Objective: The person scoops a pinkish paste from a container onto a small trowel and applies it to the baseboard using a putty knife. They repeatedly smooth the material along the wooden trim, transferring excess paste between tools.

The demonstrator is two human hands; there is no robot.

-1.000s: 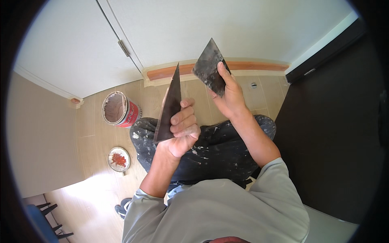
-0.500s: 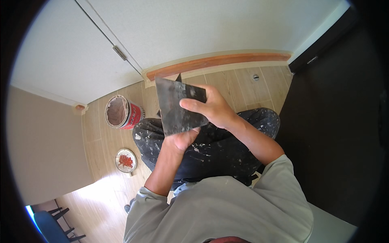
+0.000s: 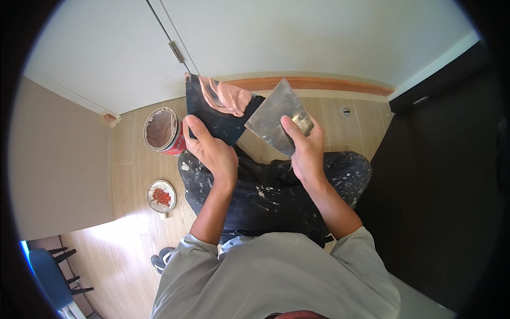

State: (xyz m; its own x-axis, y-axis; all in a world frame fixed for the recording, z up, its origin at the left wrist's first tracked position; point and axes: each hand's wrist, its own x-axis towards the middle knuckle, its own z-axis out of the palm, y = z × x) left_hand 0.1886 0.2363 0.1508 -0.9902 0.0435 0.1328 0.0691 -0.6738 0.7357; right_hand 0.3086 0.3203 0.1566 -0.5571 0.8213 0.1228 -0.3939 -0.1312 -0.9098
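My left hand (image 3: 210, 151) grips a dark scraper blade (image 3: 211, 125), now face up, with a thick smear of pink paste (image 3: 226, 98) across its top. My right hand (image 3: 305, 146) holds a grey metal scraper blade (image 3: 268, 122), its thumb pressed on the flat face. The two blades almost meet above my lap. My paint-spattered dark trousers (image 3: 268, 207) lie below them.
A can of pinkish paste (image 3: 159, 127) and a round lid with red stuff (image 3: 161, 196) stand on the floor at left. A masked orange-brown strip (image 3: 340, 85) runs along the white wall. A black panel (image 3: 425, 186) is at right, a blue chair (image 3: 50, 274) lower left.
My left hand has turned its blade face up, showing the pink paste. My right hand first swung left over that blade, then moved back right, now beside it.
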